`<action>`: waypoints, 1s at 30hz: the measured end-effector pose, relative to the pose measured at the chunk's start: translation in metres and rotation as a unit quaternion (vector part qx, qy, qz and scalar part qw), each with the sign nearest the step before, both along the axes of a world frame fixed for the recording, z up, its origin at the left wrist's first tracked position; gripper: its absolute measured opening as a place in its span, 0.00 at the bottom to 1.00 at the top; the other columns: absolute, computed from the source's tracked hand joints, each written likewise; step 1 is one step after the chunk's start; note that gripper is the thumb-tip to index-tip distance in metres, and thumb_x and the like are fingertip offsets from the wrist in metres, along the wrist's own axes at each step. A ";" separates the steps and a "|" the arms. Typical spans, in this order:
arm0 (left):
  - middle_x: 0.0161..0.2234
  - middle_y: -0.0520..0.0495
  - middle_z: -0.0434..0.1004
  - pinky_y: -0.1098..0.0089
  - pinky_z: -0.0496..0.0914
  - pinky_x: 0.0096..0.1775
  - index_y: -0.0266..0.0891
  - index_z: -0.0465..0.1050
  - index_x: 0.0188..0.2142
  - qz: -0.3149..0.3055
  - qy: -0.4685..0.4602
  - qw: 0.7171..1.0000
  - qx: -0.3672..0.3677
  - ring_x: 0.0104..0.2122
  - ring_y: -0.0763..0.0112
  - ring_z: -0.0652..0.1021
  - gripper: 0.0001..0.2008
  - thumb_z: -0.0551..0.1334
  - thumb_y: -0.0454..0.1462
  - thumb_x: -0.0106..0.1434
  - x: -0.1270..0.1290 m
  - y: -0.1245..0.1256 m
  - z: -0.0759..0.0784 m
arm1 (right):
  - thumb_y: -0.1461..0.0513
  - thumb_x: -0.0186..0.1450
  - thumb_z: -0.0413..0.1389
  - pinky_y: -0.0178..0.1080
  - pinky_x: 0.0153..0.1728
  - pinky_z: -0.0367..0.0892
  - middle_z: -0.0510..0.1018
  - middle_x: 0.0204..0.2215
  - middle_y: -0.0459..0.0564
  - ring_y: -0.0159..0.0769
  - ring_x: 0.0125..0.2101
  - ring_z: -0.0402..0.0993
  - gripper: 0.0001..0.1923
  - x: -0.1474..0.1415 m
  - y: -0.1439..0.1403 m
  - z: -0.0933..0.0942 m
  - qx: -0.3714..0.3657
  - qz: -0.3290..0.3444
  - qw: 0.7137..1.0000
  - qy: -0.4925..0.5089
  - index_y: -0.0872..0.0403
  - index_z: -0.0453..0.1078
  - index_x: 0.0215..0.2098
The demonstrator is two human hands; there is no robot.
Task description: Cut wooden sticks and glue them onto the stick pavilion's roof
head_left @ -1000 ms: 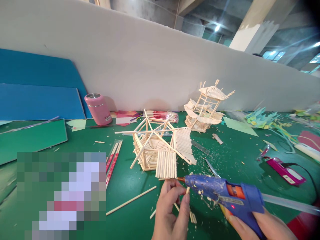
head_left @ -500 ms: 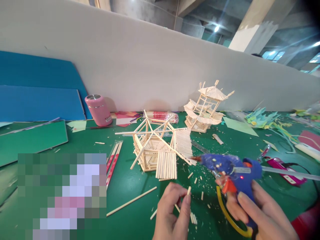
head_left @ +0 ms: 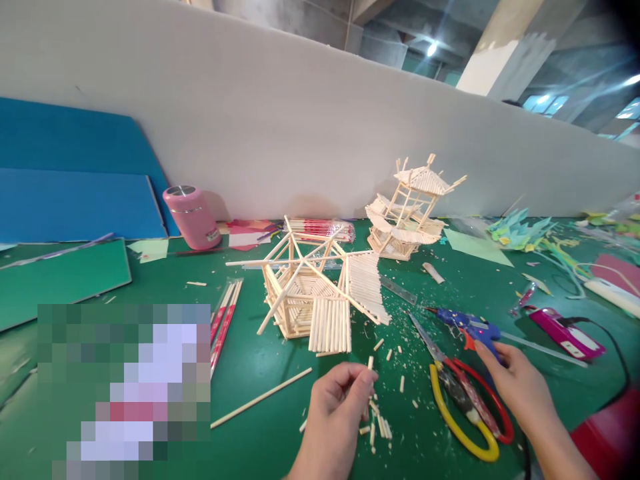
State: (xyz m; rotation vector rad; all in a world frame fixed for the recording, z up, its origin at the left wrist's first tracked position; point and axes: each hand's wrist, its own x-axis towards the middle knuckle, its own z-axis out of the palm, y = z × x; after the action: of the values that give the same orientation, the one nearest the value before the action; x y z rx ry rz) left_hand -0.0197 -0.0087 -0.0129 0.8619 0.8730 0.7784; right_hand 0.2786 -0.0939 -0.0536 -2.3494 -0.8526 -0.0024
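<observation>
My left hand point(head_left: 334, 408) pinches a short wooden stick point(head_left: 371, 363) between thumb and forefinger, just in front of the half-built stick model point(head_left: 306, 296). More short cut sticks point(head_left: 376, 424) lie scattered under that hand. My right hand point(head_left: 520, 387) reaches to the right, its fingers on the handle of the blue glue gun point(head_left: 465, 323), which rests on the green table point(head_left: 260, 360) with its nozzle pointing left. Scissors point(head_left: 463, 403) with yellow and red handles lie just left of my right hand.
A finished stick pagoda point(head_left: 407, 213) stands at the back by the white wall. A pink cup point(head_left: 193, 217), red chopstick packs point(head_left: 226, 319), a long stick point(head_left: 263, 398), a metal ruler point(head_left: 398, 290) and a magenta device point(head_left: 566, 331) with a black cable lie around. Blue boards point(head_left: 75, 180) lean at left.
My right hand carried the glue gun away from the stick at my left hand, to the right and down onto the table. My left hand kept the short stick.
</observation>
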 end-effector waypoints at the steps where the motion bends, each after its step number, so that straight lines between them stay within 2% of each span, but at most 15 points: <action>1: 0.17 0.55 0.62 0.74 0.56 0.25 0.35 0.73 0.23 0.004 -0.006 1.000 -0.009 0.20 0.75 0.61 0.14 0.64 0.46 0.51 0.000 0.000 -0.001 | 0.46 0.52 0.54 0.51 0.27 0.67 0.75 0.23 0.57 0.50 0.24 0.72 0.23 0.001 0.000 -0.001 -0.009 0.002 1.000 -0.009 0.58 0.70 0.29; 3: 0.16 0.56 0.60 0.74 0.55 0.26 0.35 0.74 0.23 0.005 -0.012 0.999 -0.033 0.21 0.75 0.60 0.13 0.65 0.45 0.51 0.001 0.001 -0.001 | 0.46 0.52 0.54 0.52 0.32 0.66 0.74 0.27 0.58 0.52 0.30 0.71 0.23 -0.004 0.001 0.001 -0.018 -0.001 0.999 -0.030 0.58 0.70 0.32; 5: 0.15 0.56 0.59 0.74 0.53 0.25 0.34 0.75 0.23 0.004 -0.022 0.998 -0.060 0.20 0.76 0.59 0.13 0.65 0.44 0.50 0.001 0.001 0.000 | 0.47 0.54 0.52 0.52 0.38 0.64 0.72 0.34 0.59 0.53 0.37 0.68 0.25 -0.022 0.003 0.009 -0.001 -0.002 0.998 -0.061 0.59 0.68 0.39; 6: 0.15 0.56 0.60 0.74 0.53 0.25 0.34 0.76 0.23 0.003 -0.030 0.997 -0.071 0.19 0.76 0.59 0.13 0.65 0.44 0.50 0.001 0.001 0.001 | 0.47 0.56 0.51 0.50 0.39 0.64 0.71 0.37 0.59 0.51 0.39 0.67 0.25 -0.036 0.004 0.016 0.011 0.009 0.998 -0.064 0.58 0.67 0.42; 7: 0.15 0.56 0.60 0.74 0.53 0.25 0.34 0.76 0.23 0.004 -0.038 0.996 -0.078 0.19 0.77 0.60 0.13 0.66 0.44 0.49 0.001 0.001 0.002 | 0.48 0.59 0.49 0.45 0.37 0.66 0.72 0.36 0.55 0.46 0.37 0.69 0.21 -0.054 0.005 0.024 0.021 0.029 0.998 -0.055 0.55 0.67 0.40; 8: 0.15 0.55 0.61 0.74 0.53 0.25 0.34 0.76 0.23 0.004 -0.047 0.995 -0.085 0.19 0.77 0.60 0.13 0.66 0.44 0.48 0.001 0.002 0.003 | 0.49 0.60 0.48 0.39 0.35 0.67 0.73 0.35 0.51 0.40 0.34 0.70 0.17 -0.075 0.007 0.032 0.022 0.079 0.996 -0.025 0.52 0.68 0.37; 9: 0.15 0.55 0.63 0.74 0.54 0.25 0.34 0.76 0.23 0.004 -0.057 0.994 -0.090 0.19 0.77 0.61 0.13 0.67 0.44 0.48 0.002 0.002 0.005 | 0.51 0.61 0.49 0.36 0.32 0.66 0.73 0.32 0.49 0.38 0.32 0.70 0.14 -0.097 0.009 0.040 0.029 0.156 0.986 0.042 0.51 0.68 0.35; 11: 0.15 0.54 0.64 0.74 0.55 0.25 0.34 0.77 0.23 0.003 -0.072 0.992 -0.100 0.19 0.77 0.62 0.13 0.68 0.43 0.46 0.002 0.002 0.007 | 0.54 0.63 0.49 0.32 0.25 0.64 0.69 0.22 0.44 0.33 0.24 0.66 0.13 -0.139 0.015 0.055 0.019 0.303 0.942 0.141 0.51 0.66 0.25; 12: 0.15 0.54 0.65 0.74 0.56 0.25 0.34 0.77 0.22 0.003 -0.080 0.991 -0.105 0.19 0.77 0.62 0.13 0.68 0.43 0.45 0.002 0.002 0.007 | 0.54 0.63 0.48 0.31 0.22 0.62 0.66 0.20 0.43 0.31 0.22 0.63 0.15 -0.156 0.017 0.060 0.022 0.345 0.921 0.177 0.52 0.65 0.22; 14: 0.16 0.53 0.67 0.73 0.58 0.26 0.34 0.77 0.22 -0.001 -0.096 0.988 -0.121 0.19 0.76 0.64 0.13 0.70 0.43 0.44 0.002 0.002 0.008 | 0.55 0.64 0.47 0.30 0.21 0.60 0.63 0.18 0.42 0.30 0.20 0.61 0.17 -0.180 0.023 0.065 0.020 0.386 0.891 0.237 0.53 0.65 0.21; 18: 0.20 0.49 0.73 0.69 0.63 0.31 0.34 0.76 0.22 0.001 -0.125 0.985 -0.121 0.24 0.71 0.69 0.12 0.70 0.43 0.44 -0.003 0.003 0.009 | 0.53 0.62 0.48 0.31 0.20 0.56 0.62 0.19 0.42 0.29 0.20 0.56 0.16 -0.194 0.031 0.056 0.055 0.391 0.860 0.324 0.54 0.66 0.23; 23: 0.21 0.48 0.74 0.69 0.64 0.32 0.35 0.76 0.23 0.009 -0.140 0.985 -0.104 0.26 0.69 0.71 0.10 0.69 0.41 0.48 -0.008 0.004 0.011 | 0.52 0.60 0.51 0.31 0.21 0.53 0.62 0.19 0.42 0.29 0.20 0.56 0.16 -0.200 0.040 0.045 0.103 0.359 0.850 0.371 0.54 0.64 0.22; 27: 0.19 0.49 0.72 0.72 0.61 0.28 0.34 0.76 0.23 0.014 -0.144 0.984 -0.109 0.22 0.74 0.68 0.12 0.70 0.42 0.45 -0.005 0.005 0.004 | 0.52 0.61 0.49 0.31 0.20 0.54 0.62 0.17 0.41 0.28 0.18 0.55 0.16 -0.200 0.046 0.054 0.077 0.371 0.849 0.369 0.54 0.63 0.20; 30: 0.17 0.53 0.67 0.76 0.55 0.23 0.33 0.78 0.27 0.029 -0.150 0.980 -0.125 0.18 0.80 0.62 0.16 0.71 0.44 0.42 0.000 0.003 -0.003 | 0.55 0.61 0.49 0.31 0.21 0.55 0.64 0.17 0.42 0.29 0.19 0.58 0.15 -0.194 0.051 0.067 0.042 0.390 0.841 0.372 0.54 0.62 0.21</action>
State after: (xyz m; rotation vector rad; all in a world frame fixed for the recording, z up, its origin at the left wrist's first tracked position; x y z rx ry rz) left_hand -0.0201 -0.0053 -0.0156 0.4829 0.7114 0.8045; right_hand 0.0847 -0.0428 0.0132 -1.5291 -1.2581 1.1037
